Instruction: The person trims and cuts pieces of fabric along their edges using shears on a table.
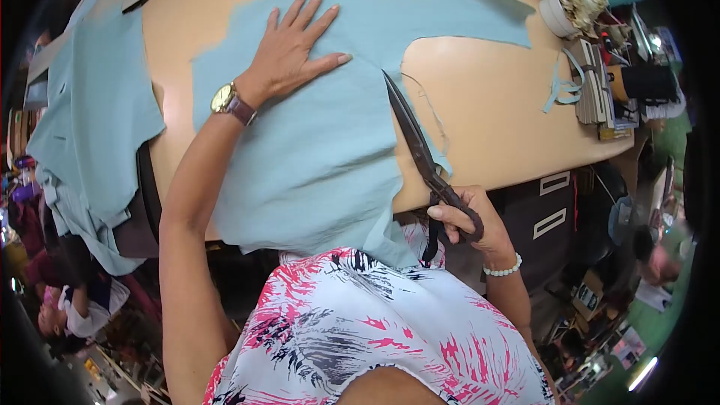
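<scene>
A large piece of light blue fabric [315,150] lies over the table and hangs past its front edge toward my body. My left hand [295,49] rests flat on its upper part with fingers spread. In my right hand [472,225] are large dark scissors [415,135], gripped by the handles near the table's front edge. Their tips point up and left, at the inner end of a cut in the fabric. A narrow cut strip [435,151] of the same fabric lies to the right of the blades, partly beneath them.
More light blue fabric [97,120] drapes over the table's left side. On the right are a white container [556,16] holding crumpled cloth, a stack of books or pads [594,82], blue scraps [561,88] and a dark spool [646,82]. Another person [79,307] is at the lower left.
</scene>
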The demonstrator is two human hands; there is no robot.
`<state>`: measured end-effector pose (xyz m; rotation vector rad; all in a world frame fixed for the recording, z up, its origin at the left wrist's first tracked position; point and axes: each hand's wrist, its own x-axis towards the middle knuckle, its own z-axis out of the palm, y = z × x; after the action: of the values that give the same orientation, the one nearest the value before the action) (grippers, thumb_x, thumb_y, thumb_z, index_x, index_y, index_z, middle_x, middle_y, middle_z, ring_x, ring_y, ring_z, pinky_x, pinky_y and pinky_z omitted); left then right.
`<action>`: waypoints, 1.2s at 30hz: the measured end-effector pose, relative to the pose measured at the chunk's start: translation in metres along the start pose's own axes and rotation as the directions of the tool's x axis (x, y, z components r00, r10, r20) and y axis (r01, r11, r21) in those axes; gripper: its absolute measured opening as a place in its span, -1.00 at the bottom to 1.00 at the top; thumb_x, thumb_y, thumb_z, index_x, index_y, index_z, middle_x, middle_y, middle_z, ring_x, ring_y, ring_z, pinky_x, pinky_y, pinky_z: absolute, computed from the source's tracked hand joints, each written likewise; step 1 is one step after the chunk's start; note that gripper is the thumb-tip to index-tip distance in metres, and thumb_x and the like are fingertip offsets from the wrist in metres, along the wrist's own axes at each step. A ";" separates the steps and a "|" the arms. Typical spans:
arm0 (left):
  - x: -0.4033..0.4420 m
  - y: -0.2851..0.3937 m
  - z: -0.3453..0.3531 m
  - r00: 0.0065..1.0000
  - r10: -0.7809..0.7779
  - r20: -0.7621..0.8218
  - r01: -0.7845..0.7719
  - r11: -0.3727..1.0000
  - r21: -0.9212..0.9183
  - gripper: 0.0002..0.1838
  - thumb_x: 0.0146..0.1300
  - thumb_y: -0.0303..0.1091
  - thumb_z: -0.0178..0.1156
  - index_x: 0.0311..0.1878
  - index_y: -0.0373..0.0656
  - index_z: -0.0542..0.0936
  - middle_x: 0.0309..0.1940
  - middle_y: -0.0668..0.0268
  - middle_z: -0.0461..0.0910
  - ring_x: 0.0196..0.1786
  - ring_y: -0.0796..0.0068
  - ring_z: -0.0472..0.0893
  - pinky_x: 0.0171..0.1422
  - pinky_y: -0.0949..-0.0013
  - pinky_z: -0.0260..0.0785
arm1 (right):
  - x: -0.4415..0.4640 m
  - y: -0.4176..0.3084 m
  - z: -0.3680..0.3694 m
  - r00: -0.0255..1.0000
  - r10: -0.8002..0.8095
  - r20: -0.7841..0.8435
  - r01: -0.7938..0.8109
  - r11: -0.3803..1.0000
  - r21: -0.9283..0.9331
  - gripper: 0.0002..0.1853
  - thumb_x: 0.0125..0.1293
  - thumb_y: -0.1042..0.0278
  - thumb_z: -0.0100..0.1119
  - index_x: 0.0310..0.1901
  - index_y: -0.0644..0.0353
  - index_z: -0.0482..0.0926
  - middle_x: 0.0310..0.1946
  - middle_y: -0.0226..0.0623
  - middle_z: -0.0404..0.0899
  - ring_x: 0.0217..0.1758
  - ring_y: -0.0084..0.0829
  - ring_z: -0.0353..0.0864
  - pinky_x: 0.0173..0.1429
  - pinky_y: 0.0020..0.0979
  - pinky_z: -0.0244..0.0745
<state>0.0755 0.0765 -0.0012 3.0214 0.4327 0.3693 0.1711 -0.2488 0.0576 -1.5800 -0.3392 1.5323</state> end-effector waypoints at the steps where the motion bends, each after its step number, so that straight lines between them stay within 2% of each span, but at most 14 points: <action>1: -0.013 0.008 -0.005 0.997 -0.076 0.028 0.076 0.997 0.021 -0.18 0.07 0.33 -0.05 0.31 0.03 0.18 0.34 0.12 0.03 0.39 0.09 -0.02 0.37 -0.12 -0.20 | -0.001 -0.001 -0.001 1.000 0.002 0.016 -0.002 1.000 -0.020 -0.74 0.08 0.29 0.28 -0.58 0.26 0.47 -0.81 -0.50 0.37 -0.80 -0.74 0.30 -0.70 -0.70 0.14; 3: -0.035 0.027 -0.019 0.971 -0.227 0.076 0.222 0.972 0.072 -0.17 0.06 0.31 -0.01 0.32 0.04 0.15 0.35 0.16 0.01 0.39 0.09 -0.04 0.38 -0.11 -0.23 | -0.003 0.005 -0.005 0.998 0.016 0.063 -0.013 0.999 -0.040 -0.74 0.09 0.30 0.27 -0.59 0.26 0.46 -0.82 -0.49 0.36 -0.81 -0.74 0.30 -0.71 -0.69 0.14; 6: -0.040 0.042 -0.041 0.920 -0.311 0.237 0.275 0.946 0.175 -0.13 0.00 0.35 0.02 0.32 0.05 0.16 0.35 0.16 0.01 0.39 0.07 -0.04 0.37 -0.14 -0.22 | -0.007 0.012 -0.008 0.995 0.030 0.092 -0.027 0.999 -0.035 -0.74 0.07 0.31 0.28 -0.60 0.26 0.45 -0.84 -0.47 0.37 -0.81 -0.72 0.30 -0.70 -0.69 0.15; 8: -0.037 0.035 -0.034 0.995 -0.055 0.078 0.054 0.999 0.004 -0.09 -0.04 0.38 0.04 0.32 0.06 0.15 0.35 0.17 0.01 0.39 0.06 -0.04 0.36 -0.15 -0.22 | -0.008 0.013 -0.008 0.995 0.051 0.084 -0.051 0.999 -0.003 -0.74 0.06 0.30 0.28 -0.59 0.26 0.45 -0.83 -0.47 0.37 -0.81 -0.72 0.31 -0.70 -0.68 0.15; 9: -0.033 0.030 -0.030 0.997 0.072 -0.019 -0.073 0.995 -0.065 -0.08 -0.06 0.39 0.06 0.32 0.07 0.15 0.35 0.17 0.01 0.39 0.06 -0.04 0.36 -0.16 -0.22 | -0.009 0.015 -0.008 0.995 0.045 0.087 -0.046 0.999 0.012 -0.74 0.05 0.29 0.28 -0.58 0.26 0.45 -0.82 -0.46 0.38 -0.80 -0.71 0.32 -0.70 -0.68 0.15; 12: -0.029 0.027 -0.008 0.986 0.159 0.051 -0.153 0.984 -0.093 -0.03 -0.11 0.44 0.05 0.33 0.10 0.13 0.36 0.18 0.00 0.39 0.08 -0.04 0.36 -0.18 -0.23 | -0.007 0.021 -0.011 0.995 0.015 0.099 -0.019 0.999 0.043 -0.73 0.04 0.26 0.28 -0.56 0.27 0.45 -0.81 -0.44 0.39 -0.79 -0.68 0.33 -0.69 -0.67 0.17; 23: -0.036 0.034 -0.006 0.996 0.077 0.050 -0.073 0.995 -0.072 -0.03 -0.11 0.47 0.00 0.33 0.09 0.14 0.35 0.18 0.01 0.39 0.09 -0.04 0.36 -0.17 -0.21 | 0.004 0.022 0.003 0.994 -0.041 0.099 0.025 0.986 0.164 -0.72 0.08 0.28 0.22 -0.59 0.28 0.42 -0.80 -0.41 0.37 -0.80 -0.66 0.31 -0.69 -0.63 0.19; 30: -0.041 0.041 -0.010 0.999 -0.008 0.036 0.011 0.996 -0.087 -0.05 -0.10 0.45 0.02 0.33 0.12 0.14 0.35 0.20 0.01 0.39 0.11 -0.01 0.37 -0.16 -0.21 | 0.004 0.020 0.012 0.997 0.004 0.074 -0.012 0.994 0.111 -0.74 0.12 0.35 0.17 -0.63 0.27 0.42 -0.83 -0.41 0.37 -0.81 -0.67 0.29 -0.70 -0.64 0.13; 33: -0.043 0.046 -0.009 0.999 -0.020 -0.030 0.018 0.996 -0.083 -0.09 -0.07 0.43 0.01 0.28 0.03 0.23 0.31 0.14 0.11 0.35 0.09 0.07 0.35 -0.15 -0.16 | 0.004 0.021 0.014 0.998 0.013 0.069 -0.020 0.995 0.101 -0.72 0.12 0.39 0.16 -0.69 0.25 0.41 -0.85 -0.42 0.36 -0.82 -0.67 0.26 -0.71 -0.63 0.08; 36: -0.045 0.049 -0.009 0.997 -0.069 0.033 0.071 0.996 -0.055 -0.06 -0.10 0.45 0.01 0.33 0.13 0.14 0.35 0.21 0.02 0.39 0.13 -0.01 0.37 -0.15 -0.21 | 0.004 0.021 0.014 0.998 0.014 0.068 -0.019 0.998 0.068 -0.71 0.11 0.39 0.16 -0.70 0.24 0.40 -0.86 -0.43 0.35 -0.82 -0.68 0.26 -0.70 -0.63 0.07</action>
<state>0.0442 0.0171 0.0022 2.9438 0.5154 0.3245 0.1517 -0.2528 0.0413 -1.4837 -0.3089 1.5964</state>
